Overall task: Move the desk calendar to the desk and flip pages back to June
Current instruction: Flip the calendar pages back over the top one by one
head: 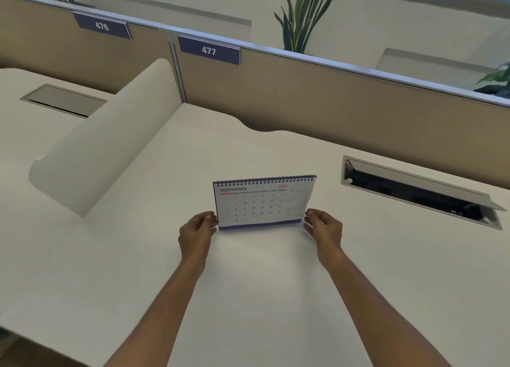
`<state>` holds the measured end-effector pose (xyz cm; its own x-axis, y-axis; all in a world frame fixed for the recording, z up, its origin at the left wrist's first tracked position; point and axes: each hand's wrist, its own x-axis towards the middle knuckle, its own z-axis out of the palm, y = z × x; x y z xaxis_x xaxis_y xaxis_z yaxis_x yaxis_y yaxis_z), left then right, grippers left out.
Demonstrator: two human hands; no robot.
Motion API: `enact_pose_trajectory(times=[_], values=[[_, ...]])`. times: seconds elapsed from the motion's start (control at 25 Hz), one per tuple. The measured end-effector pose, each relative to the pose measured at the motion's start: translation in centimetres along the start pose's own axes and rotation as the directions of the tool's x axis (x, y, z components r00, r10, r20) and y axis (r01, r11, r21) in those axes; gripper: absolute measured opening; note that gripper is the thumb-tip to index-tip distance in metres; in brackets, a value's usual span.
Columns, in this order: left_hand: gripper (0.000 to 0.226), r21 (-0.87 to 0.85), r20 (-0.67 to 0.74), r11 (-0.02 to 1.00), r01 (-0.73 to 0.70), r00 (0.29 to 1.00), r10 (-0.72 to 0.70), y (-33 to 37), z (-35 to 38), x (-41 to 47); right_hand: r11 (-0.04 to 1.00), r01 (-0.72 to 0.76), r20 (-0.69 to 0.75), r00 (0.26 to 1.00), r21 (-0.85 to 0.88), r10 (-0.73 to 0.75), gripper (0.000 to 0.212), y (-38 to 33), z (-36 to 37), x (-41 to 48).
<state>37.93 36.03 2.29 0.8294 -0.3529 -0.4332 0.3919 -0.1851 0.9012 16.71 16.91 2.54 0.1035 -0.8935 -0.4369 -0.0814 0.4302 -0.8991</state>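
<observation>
A spiral-bound desk calendar [262, 204] stands upright on the white desk [248, 284], a little beyond the middle. Its front page reads NOVEMBER 2026. My left hand [197, 230] pinches the calendar's lower left corner. My right hand [323, 228] sits at its lower right corner, fingertips touching the edge. The front page curls slightly at the right side.
An open cable tray [414, 190] with a raised flap is set into the desk at the right. A low white divider [105, 143] separates this desk from the left one, which has a closed cable flap [63, 99]. Tan partition panels labelled 476 and 477 [209, 50] stand behind.
</observation>
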Motion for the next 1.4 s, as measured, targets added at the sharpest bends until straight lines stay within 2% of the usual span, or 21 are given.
enact_pose_trajectory(times=[0.12,0.32,0.56,0.84,1.16,1.4], values=[[0.020,0.085,-0.017,0.994,-0.067,0.998,0.068,-0.7,-0.1,-1.1,0.996,0.074,0.038,0.997,-0.054,-0.072,0.012,0.6,0.0,-0.5],[0.020,0.212,-0.037,0.966,-0.147,0.987,0.158,-1.2,-0.3,-2.1,0.985,0.124,-0.016,0.992,-0.118,-0.127,0.009,1.3,-0.4,-0.7],[0.012,0.151,-0.008,0.978,-0.146,0.989,0.149,-1.8,-0.6,-2.8,0.988,0.137,-0.031,0.990,-0.066,-0.139,0.009,1.7,-1.0,-1.5],[0.016,0.155,-0.057,0.973,-0.170,0.982,0.181,-2.2,-0.6,-4.0,0.990,0.141,-0.019,0.990,0.013,-0.141,0.015,1.6,-1.5,-2.7],[0.017,0.155,-0.067,0.973,-0.170,0.981,0.182,-1.8,-0.8,-4.8,0.989,0.147,-0.010,0.989,0.001,-0.147,0.019,1.0,-2.1,-3.7],[0.014,0.145,-0.042,0.971,-0.192,0.979,0.200,-1.6,-0.9,-5.1,0.987,0.159,-0.013,0.987,-0.026,-0.160,0.011,0.7,-2.2,-4.1]])
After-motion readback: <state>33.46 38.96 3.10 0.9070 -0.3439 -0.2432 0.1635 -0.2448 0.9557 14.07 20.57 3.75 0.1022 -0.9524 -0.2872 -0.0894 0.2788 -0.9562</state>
